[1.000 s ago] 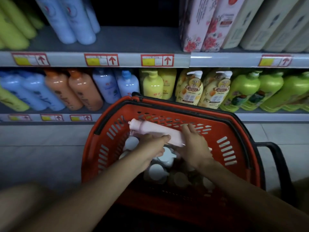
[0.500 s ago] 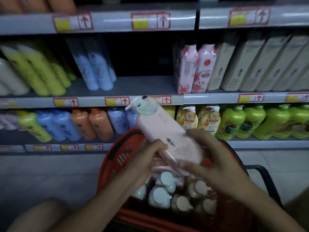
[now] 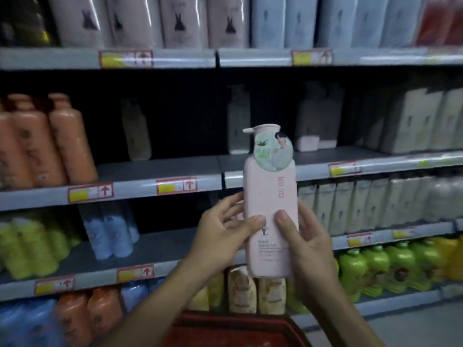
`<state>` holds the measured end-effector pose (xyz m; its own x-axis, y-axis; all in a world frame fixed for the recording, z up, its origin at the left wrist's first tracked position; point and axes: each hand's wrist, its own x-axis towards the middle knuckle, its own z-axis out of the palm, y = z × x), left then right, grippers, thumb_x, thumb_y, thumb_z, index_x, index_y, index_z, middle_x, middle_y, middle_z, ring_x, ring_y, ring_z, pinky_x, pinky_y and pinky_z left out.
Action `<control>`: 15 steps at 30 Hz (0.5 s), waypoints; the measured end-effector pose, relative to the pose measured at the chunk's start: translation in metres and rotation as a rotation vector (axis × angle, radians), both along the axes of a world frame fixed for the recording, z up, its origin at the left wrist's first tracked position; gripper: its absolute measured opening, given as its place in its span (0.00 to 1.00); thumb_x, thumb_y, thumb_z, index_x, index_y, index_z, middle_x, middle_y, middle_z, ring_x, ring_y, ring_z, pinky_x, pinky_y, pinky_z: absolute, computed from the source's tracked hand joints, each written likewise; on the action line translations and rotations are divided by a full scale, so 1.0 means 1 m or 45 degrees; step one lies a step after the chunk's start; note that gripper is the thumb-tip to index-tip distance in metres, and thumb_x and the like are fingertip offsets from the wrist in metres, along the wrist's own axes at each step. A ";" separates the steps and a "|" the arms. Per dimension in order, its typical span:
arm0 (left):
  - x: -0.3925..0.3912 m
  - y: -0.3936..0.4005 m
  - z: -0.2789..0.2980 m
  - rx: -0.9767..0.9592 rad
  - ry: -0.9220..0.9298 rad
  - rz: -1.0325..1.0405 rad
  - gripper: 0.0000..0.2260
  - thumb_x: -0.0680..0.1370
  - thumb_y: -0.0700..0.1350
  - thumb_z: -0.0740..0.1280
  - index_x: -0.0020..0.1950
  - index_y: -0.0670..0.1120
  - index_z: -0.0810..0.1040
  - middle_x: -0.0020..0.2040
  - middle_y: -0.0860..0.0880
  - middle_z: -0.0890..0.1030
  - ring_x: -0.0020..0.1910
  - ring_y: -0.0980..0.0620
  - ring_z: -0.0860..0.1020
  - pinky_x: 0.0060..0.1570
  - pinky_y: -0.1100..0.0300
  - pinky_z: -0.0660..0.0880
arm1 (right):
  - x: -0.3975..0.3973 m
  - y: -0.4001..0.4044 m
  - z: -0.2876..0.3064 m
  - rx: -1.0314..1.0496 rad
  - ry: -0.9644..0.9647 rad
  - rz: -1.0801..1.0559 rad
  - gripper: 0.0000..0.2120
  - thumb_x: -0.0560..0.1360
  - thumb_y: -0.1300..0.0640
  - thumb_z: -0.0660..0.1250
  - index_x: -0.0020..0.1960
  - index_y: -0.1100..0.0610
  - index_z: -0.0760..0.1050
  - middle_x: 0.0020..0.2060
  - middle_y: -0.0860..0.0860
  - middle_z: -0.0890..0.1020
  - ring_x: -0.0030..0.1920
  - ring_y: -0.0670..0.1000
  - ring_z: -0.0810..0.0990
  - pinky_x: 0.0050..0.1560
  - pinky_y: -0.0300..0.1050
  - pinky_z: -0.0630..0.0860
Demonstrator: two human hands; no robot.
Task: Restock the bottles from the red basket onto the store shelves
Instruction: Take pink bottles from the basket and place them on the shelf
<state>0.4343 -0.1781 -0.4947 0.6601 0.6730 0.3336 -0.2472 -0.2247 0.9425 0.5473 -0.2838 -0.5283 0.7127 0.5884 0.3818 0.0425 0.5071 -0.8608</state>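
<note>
A tall pink pump bottle (image 3: 271,196) with a round green tag at its neck stands upright in front of the shelves, held between both hands. My left hand (image 3: 223,236) grips its left side, thumb on the label. My right hand (image 3: 303,244) grips its right side, thumb on the front. Only the far rim of the red basket (image 3: 233,326) shows at the bottom edge; its contents are out of view. The grey shelf (image 3: 160,169) behind the bottle's top has a wide bare stretch with a few pale bottles (image 3: 236,118) set far back.
Orange bottles (image 3: 50,141) fill the left of that shelf, cream boxes (image 3: 421,118) the right. Pink packs (image 3: 175,21) line the top shelf. Blue bottles (image 3: 110,234), yellow-green bottles (image 3: 27,246) and bright green pump bottles (image 3: 375,269) sit lower down.
Both hands lifted the pink bottle out of the basket and turned it from lying to upright. The view rose from the basket to the upper shelves.
</note>
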 end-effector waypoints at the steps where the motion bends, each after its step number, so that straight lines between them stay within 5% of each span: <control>1: 0.013 0.001 0.010 0.041 0.002 -0.020 0.21 0.73 0.38 0.76 0.62 0.55 0.78 0.56 0.56 0.85 0.51 0.52 0.86 0.46 0.56 0.84 | 0.011 -0.002 0.008 0.008 0.006 -0.017 0.18 0.78 0.56 0.70 0.67 0.53 0.78 0.57 0.51 0.87 0.57 0.55 0.87 0.53 0.53 0.84; 6: 0.079 0.000 0.046 0.179 -0.023 -0.053 0.22 0.73 0.39 0.77 0.61 0.57 0.77 0.55 0.61 0.84 0.53 0.57 0.85 0.47 0.62 0.82 | 0.074 -0.008 0.041 -0.010 -0.099 -0.066 0.17 0.80 0.55 0.69 0.68 0.52 0.77 0.60 0.51 0.86 0.61 0.54 0.85 0.62 0.58 0.80; 12: 0.149 0.003 0.064 0.145 -0.155 -0.054 0.24 0.74 0.38 0.76 0.67 0.52 0.76 0.59 0.54 0.85 0.57 0.54 0.85 0.56 0.51 0.83 | 0.149 -0.010 0.083 -0.021 -0.302 -0.097 0.16 0.80 0.59 0.69 0.67 0.53 0.77 0.59 0.50 0.86 0.61 0.52 0.85 0.62 0.57 0.81; 15: 0.187 0.010 0.077 0.169 -0.223 -0.015 0.25 0.75 0.39 0.76 0.68 0.55 0.74 0.62 0.56 0.83 0.59 0.55 0.84 0.57 0.54 0.82 | 0.188 0.000 0.101 -0.027 -0.407 -0.104 0.18 0.81 0.58 0.69 0.70 0.52 0.76 0.62 0.50 0.85 0.63 0.51 0.83 0.64 0.57 0.80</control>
<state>0.6210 -0.1677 -0.4180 0.5920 0.6079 0.5291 -0.4082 -0.3400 0.8472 0.7355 -0.2836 -0.4268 0.6041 0.5442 0.5821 0.3518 0.4733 -0.8076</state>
